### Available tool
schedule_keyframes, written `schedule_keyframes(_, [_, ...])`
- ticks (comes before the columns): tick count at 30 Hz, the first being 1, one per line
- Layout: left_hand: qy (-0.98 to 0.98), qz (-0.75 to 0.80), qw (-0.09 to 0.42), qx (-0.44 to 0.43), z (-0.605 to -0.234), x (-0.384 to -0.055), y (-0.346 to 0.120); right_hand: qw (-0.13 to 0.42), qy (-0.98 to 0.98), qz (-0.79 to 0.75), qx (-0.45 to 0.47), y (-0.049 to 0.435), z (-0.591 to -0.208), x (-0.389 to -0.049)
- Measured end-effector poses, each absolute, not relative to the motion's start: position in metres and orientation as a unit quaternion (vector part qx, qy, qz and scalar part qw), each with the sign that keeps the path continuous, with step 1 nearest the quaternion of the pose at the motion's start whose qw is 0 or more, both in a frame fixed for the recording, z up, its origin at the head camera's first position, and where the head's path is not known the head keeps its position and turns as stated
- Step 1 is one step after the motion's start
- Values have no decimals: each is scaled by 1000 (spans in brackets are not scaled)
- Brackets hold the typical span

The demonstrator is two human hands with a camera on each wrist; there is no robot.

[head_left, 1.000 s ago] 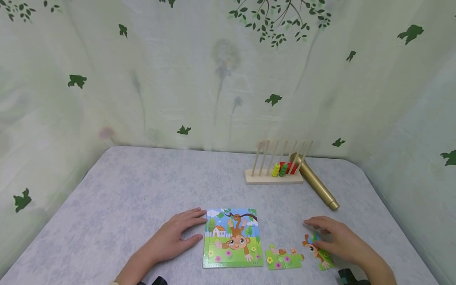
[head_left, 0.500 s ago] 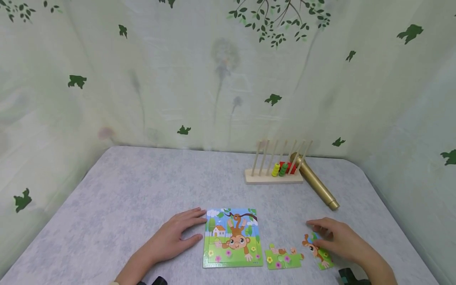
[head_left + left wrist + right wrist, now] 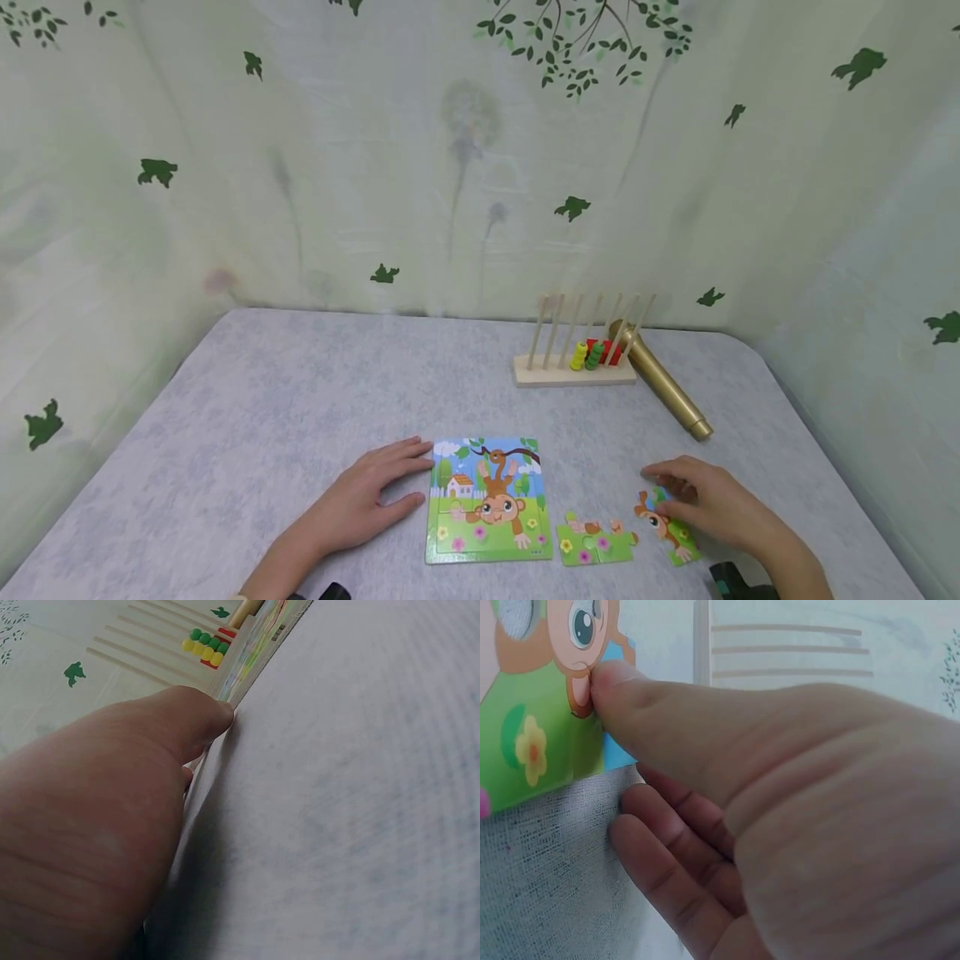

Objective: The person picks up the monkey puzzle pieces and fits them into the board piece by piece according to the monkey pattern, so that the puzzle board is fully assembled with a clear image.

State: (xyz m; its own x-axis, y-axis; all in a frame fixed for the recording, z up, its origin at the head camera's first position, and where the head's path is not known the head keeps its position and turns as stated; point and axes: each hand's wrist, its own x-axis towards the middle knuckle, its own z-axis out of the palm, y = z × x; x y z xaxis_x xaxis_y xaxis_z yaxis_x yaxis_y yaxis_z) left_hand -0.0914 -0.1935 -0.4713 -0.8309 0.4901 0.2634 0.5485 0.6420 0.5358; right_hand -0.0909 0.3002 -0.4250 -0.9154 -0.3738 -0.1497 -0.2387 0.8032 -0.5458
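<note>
A square monkey picture board (image 3: 487,500) lies flat on the table. At its left edge rests my left hand (image 3: 363,500), fingers stretched out and fingertips touching the edge. In the left wrist view the thumb (image 3: 199,712) points toward the board's side. My right hand (image 3: 708,504) pinches a joined section of jigsaw puzzle (image 3: 675,537) showing part of a monkey's face. The right wrist view shows the thumb (image 3: 619,690) on this section's (image 3: 532,742) edge, other fingers curled below. Between board and right hand lie joined jigsaw pieces (image 3: 596,546) with flowers on green.
Behind the board stands a wooden peg rack (image 3: 573,375) with yellow and green beads (image 3: 577,357) and a red part. A gold-coloured tube (image 3: 667,387) leans against its right end. A leaf-patterned curtain (image 3: 322,167) closes off the table's (image 3: 300,375) back.
The right hand's index finger has shifted slightly, while its thumb stays on the puzzle section. The head view has drifted a little. The left hand keeps its place at the board.
</note>
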Motion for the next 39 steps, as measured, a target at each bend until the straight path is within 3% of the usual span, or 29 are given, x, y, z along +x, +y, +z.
schedule_keyframes(8, [-906, -309, 43, -285, -473, -92, -194, 111, 938, -273, -183, 301, -427, -91])
schedule_keyframes(18, [-908, -306, 42, -283, -474, -92, -194, 50, 933, -279, -223, 300, -435, -95])
schedule_keyframes(31, [-908, -307, 42, -282, -474, -92, -194, 70, 928, -284, -232, 298, -429, -93])
schedule_keyframes(39, [-906, -308, 46, -286, -473, -91, -194, 111, 926, -291, -214, 299, -425, -91])
